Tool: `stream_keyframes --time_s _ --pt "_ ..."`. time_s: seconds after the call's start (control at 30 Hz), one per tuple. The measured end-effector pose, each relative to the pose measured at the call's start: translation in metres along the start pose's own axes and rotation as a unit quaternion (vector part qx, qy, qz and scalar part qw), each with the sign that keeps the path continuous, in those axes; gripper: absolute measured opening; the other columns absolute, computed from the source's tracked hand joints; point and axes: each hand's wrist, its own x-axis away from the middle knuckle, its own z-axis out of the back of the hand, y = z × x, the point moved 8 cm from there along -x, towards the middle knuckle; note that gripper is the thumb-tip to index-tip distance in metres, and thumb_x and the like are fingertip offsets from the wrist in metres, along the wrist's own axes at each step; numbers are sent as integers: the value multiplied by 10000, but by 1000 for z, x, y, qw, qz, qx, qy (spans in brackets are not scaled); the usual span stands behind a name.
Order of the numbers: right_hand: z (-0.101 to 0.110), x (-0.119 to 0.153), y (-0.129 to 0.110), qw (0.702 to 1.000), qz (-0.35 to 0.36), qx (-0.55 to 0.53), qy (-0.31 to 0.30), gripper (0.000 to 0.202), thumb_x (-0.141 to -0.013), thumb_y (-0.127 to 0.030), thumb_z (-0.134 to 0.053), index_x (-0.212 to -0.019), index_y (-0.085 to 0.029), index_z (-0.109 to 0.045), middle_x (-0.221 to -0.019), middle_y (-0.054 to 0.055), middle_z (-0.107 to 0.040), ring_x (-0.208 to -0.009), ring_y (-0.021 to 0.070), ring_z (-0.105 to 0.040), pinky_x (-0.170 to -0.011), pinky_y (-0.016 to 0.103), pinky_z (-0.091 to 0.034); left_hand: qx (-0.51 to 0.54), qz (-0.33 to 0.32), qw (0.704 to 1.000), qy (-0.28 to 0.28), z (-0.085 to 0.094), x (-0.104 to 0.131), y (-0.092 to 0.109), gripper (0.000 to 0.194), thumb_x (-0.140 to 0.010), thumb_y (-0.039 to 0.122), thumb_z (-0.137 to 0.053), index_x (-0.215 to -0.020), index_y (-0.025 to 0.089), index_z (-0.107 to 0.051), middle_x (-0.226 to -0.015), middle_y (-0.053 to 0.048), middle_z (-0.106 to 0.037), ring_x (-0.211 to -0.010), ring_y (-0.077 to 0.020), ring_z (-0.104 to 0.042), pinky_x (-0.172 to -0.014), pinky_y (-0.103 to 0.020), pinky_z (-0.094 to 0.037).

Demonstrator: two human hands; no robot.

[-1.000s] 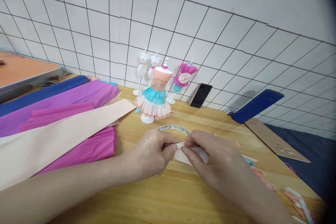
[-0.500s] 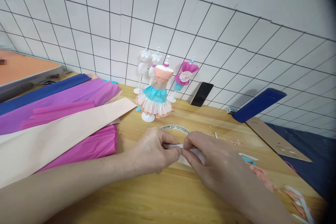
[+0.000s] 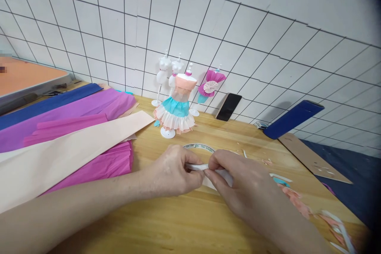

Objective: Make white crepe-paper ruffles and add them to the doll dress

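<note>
My left hand pinches a narrow folded white paper strip between thumb and fingers. On the same strip, my right hand grips with thumb and forefinger, its tips close beside the left thumb. A flat pale piece of the paper shows below the fingertips; the right hand covers part of it. Just behind both hands lies a roll of tape with printed lettering on its inner ring. Beyond it stands a small dress form in a peach, turquoise and white ruffled paper dress.
Coloured crepe paper sheets spread across the left. Along the wall are bare white dress forms, a form in a magenta top and a phone. To the right are a blue case, a brown board and paper scraps.
The fingers have shifted slightly on the strip, and more of its white folded edge shows between them. Everything else stays in place.
</note>
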Motion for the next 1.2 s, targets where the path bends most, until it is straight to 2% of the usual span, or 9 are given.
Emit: stream_keyframes --time_s 0.07,0.23,0.33,0.5,0.73,1.0,1.1,1.2 --pt "0 1 0 1000 1 0 -1 167 -816 -142 -500 -681 -224 -444 -564 -47 -524 -459 114 -475 -444 232 -306 5 17 1000 -10 0 0 -3 227 -756 189 -484 -538 157 -434 -488 64 -271 -415 -37 -243 -359 -181 -158" --pt "1 3 0 1000 -3 1 -3 174 -833 -145 -489 -687 -227 -439 -571 -47 -530 -462 117 -485 -443 230 -311 33 61 995 -75 -3 1 -6 314 -829 347 -466 -568 176 -435 -436 73 -322 -335 -51 -361 -318 -162 -252" --pt "-1 3 -1 1000 1 3 -6 174 -842 -155 -488 -691 -224 -438 -574 -45 -536 -461 118 -494 -436 231 -312 34 76 993 -80 -2 0 -7 305 -827 338 -467 -569 178 -442 -418 79 -320 -322 -56 -362 -316 -169 -246" --pt "-3 -1 -2 1000 2 -4 -2 168 -845 -157 -504 -699 -221 -450 -581 -43 -548 -465 118 -506 -437 231 -323 -15 30 999 -5 7 -4 0 301 -748 190 -498 -487 164 -349 -464 75 -249 -415 -33 -224 -385 -191 -159" --pt "-1 0 -6 999 2 -8 38 109 -880 -171 -464 -791 -220 -503 -624 -22 -597 -484 131 -558 -443 234 -360 -71 9 993 88 19 -2 5 314 -732 184 -469 -472 170 -294 -496 58 -226 -484 -61 -232 -447 -237 -161" --pt "2 1 -15 995 -3 13 99 122 -890 -166 -430 -866 -217 -538 -656 -11 -671 -478 153 -625 -440 252 -391 -173 -18 974 148 27 3 12 274 -716 147 -441 -487 167 -291 -481 59 -244 -486 -70 -226 -477 -251 -170" --pt "5 1 -14 991 -8 7 130 77 -888 -195 -464 -928 -215 -527 -662 -10 -678 -487 156 -629 -441 250 -394 -185 -12 969 163 31 3 12 281 -714 148 -441 -490 165 -272 -478 56 -244 -489 -72 -222 -482 -259 -161" --pt "7 0 -6 990 -39 -5 138 33 -870 -235 -515 -880 -205 -524 -662 0 -657 -519 156 -617 -464 248 -402 -170 -3 971 170 34 3 11 271 -713 158 -441 -497 167 -276 -487 55 -236 -501 -74 -220 -482 -256 -160"
